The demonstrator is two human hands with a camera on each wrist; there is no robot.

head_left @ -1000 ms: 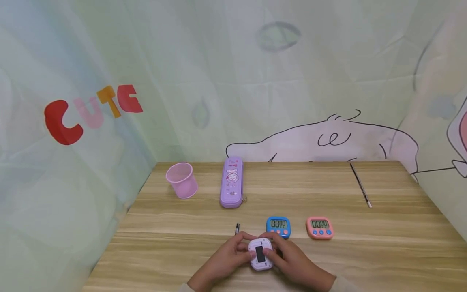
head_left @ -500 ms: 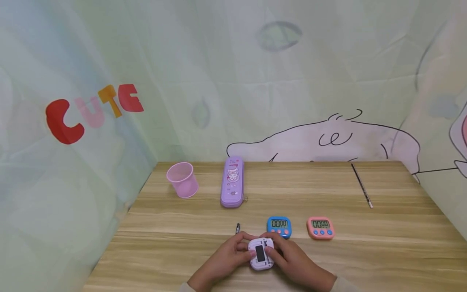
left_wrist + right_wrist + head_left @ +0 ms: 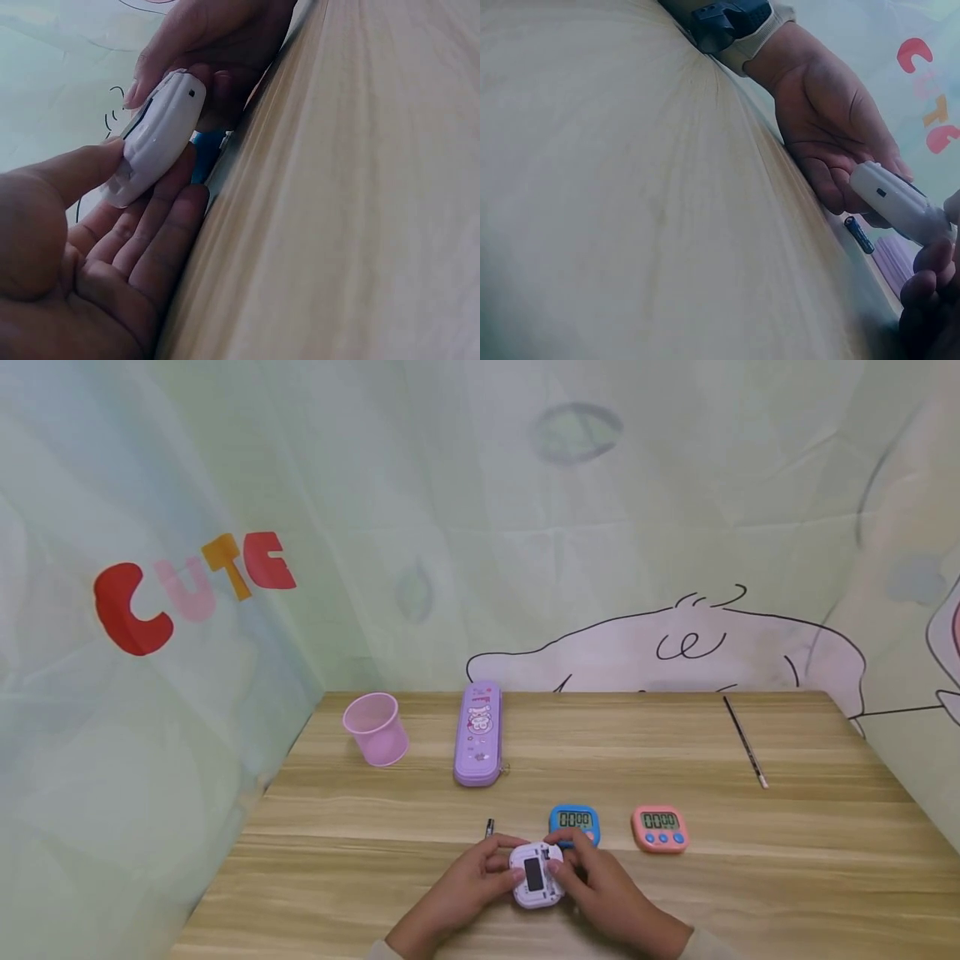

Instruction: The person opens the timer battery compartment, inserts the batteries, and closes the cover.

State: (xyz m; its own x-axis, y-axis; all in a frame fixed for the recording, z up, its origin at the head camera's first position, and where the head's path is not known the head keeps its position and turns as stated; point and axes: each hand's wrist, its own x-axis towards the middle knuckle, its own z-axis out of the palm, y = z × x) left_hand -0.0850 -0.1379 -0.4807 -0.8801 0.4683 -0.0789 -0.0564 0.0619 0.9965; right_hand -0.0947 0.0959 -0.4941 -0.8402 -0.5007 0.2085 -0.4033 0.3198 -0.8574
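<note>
A white digital timer (image 3: pixel 531 900) is held back side up, low over the table, a dark strip along its middle. An open slot, probably its battery compartment, runs beside the strip. My left hand (image 3: pixel 467 887) grips the left side, thumb on the back and fingers underneath, as the left wrist view shows. On the other side my right hand (image 3: pixel 617 897) pinches the timer; its thumb lies over the slot and its index finger is at the top corner. A small dark battery (image 3: pixel 490 827) lies just beyond my left fingers, partly hidden in the head view.
Behind my right fingers sits a blue timer (image 3: pixel 573 820), with a pink timer (image 3: pixel 660 828) to its right. Farther back are a pink cup (image 3: pixel 384 747), a purple pencil case (image 3: pixel 478 756) and a pencil (image 3: pixel 745 743). A printed curtain (image 3: pixel 420 485) borders the table.
The slot on the white timer's back has come into view beside my right thumb. My right thumb and index finger have shifted slightly up and right; the left hand stays put.
</note>
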